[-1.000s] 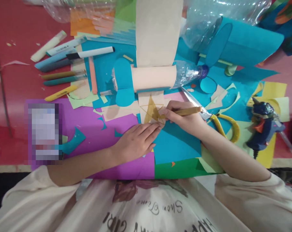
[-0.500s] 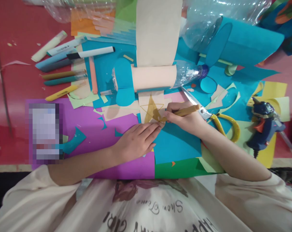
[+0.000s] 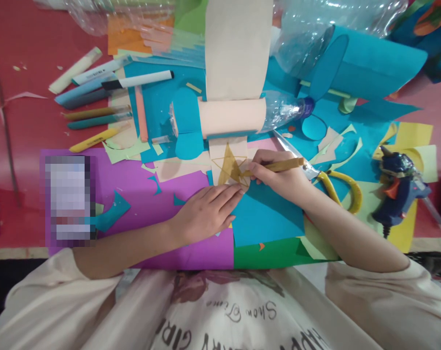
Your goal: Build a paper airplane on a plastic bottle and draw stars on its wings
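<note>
My right hand (image 3: 276, 176) grips a brownish-gold marker (image 3: 284, 165), its tip down on a star drawing (image 3: 228, 167). The star is outlined in gold and partly coloured in, on a pale peach strip of paper (image 3: 218, 146). Lying flat, my left hand (image 3: 207, 211) rests its fingertips on the lower edge of that strip, fingers stretched out. Just beyond the strip is a clear plastic bottle (image 3: 284, 111) on its side, wrapped in peach paper (image 3: 233, 116), with blue paper fins (image 3: 188, 146) at its base.
Yellow-handled scissors (image 3: 327, 187) lie by my right wrist, partly under it. Farther right is a blue glue gun (image 3: 395, 189). Several markers (image 3: 96, 109) lie at the left, above a blurred phone (image 3: 70, 199). Paper scraps and purple card (image 3: 132, 170) cover the table.
My right hand and the marker have shifted slightly up, the marker's tip moving from the star's lower right corner toward its middle. My left hand stays in place.
</note>
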